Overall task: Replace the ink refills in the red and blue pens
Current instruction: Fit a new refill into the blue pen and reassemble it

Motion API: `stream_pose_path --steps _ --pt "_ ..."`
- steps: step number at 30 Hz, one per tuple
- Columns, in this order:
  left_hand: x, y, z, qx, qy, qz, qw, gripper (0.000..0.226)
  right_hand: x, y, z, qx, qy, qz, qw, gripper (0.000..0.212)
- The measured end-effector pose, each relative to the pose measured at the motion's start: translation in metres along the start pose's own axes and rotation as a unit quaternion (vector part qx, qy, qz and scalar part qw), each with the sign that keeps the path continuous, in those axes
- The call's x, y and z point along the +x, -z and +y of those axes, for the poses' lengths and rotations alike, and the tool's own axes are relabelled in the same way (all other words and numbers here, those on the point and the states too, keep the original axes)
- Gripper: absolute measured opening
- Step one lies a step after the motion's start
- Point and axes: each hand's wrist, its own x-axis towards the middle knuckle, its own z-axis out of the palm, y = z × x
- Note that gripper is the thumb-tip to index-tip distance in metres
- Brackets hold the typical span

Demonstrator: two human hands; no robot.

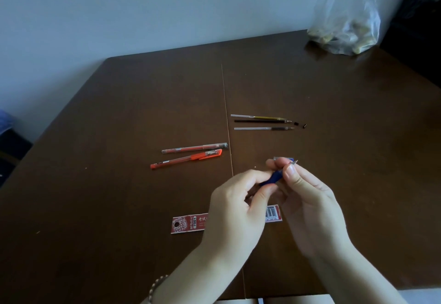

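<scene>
Both hands hold the blue pen (pixel 274 177) above the brown table (pixel 119 196), near its front middle. My left hand (pixel 235 210) grips the pen's barrel. My right hand (pixel 307 198) pinches the tip end, where a metal point sticks out past the fingers. A blue cap (pixel 284 159) lies just behind the fingers. The red pen (pixel 186 158) with its cap on lies to the left, with a clear red-filled pen (pixel 194 148) just behind it. Three loose refills (pixel 261 122) lie side by side further back, with two small black tips (pixel 300 124) at their right end.
A red paper package sleeve (pixel 188 223) with a barcode lies flat under my hands. A clear plastic bag (pixel 346 19) with pale contents stands at the table's back right corner. A seam runs front to back through the table's middle.
</scene>
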Motion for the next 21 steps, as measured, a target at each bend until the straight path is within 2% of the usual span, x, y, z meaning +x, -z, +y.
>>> stream_pose_path --steps 3,6,8,10,12,13,14,15,16,17,19,21 --pt "-0.001 -0.004 -0.005 0.110 -0.079 0.042 0.990 0.019 0.001 -0.003 0.004 0.003 0.006 0.031 0.999 0.023" --pt "0.000 -0.004 -0.012 0.178 -0.128 0.024 0.975 0.021 0.001 -0.005 0.009 0.001 -0.015 0.054 0.998 0.022" --pt "0.002 0.004 -0.016 0.162 -0.094 -0.002 0.982 0.022 0.002 -0.006 0.008 -0.077 -0.040 0.045 0.995 0.025" --pt "0.003 0.017 -0.020 0.139 -0.031 -0.012 0.990 0.023 0.005 -0.002 0.003 -0.218 -0.036 0.041 0.974 0.029" --pt "0.004 0.031 -0.029 0.140 0.026 -0.012 0.990 0.024 0.016 0.006 -0.008 -0.360 0.049 0.056 0.930 0.027" --pt "0.004 0.038 -0.033 0.143 0.049 -0.006 0.988 0.025 0.025 0.013 -0.014 -0.451 0.107 0.070 0.883 0.028" --pt "0.004 0.044 -0.036 0.146 0.072 0.005 0.987 0.024 0.034 0.020 -0.019 -0.546 0.150 0.077 0.821 0.030" --pt "0.004 0.048 -0.038 0.148 0.092 0.015 0.985 0.023 0.044 0.026 -0.022 -0.627 0.165 0.074 0.758 0.034" --pt "0.003 0.051 -0.040 0.150 0.108 0.022 0.983 0.022 0.053 0.032 -0.023 -0.684 0.150 0.065 0.711 0.038" --pt "0.003 0.053 -0.040 0.150 0.118 0.023 0.981 0.021 0.060 0.035 -0.022 -0.715 0.123 0.053 0.686 0.038" --pt "0.001 0.053 -0.039 0.149 0.124 0.015 0.981 0.021 0.067 0.038 -0.019 -0.732 0.098 0.037 0.673 0.030" --pt "0.001 0.050 -0.038 0.148 0.126 0.009 0.981 0.022 0.068 0.039 -0.017 -0.736 0.117 0.025 0.667 0.020"
